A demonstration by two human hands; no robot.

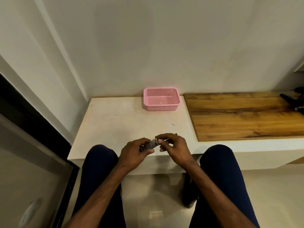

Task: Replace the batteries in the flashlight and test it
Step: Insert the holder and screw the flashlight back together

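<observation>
A small dark grey flashlight (150, 144) with a ribbed silver ring is held between both hands, just above the near edge of the white ledge (115, 125). My left hand (134, 152) grips its lower left end. My right hand (172, 145) pinches the upper right end with fingertips and thumb, hiding that end. No loose batteries show.
A pink plastic basket (162, 99) stands at the back of the white ledge, against the wall. A wooden board (243, 116) covers the ledge to the right, with a dark tool (291, 101) at its far right. My knees sit below the ledge edge.
</observation>
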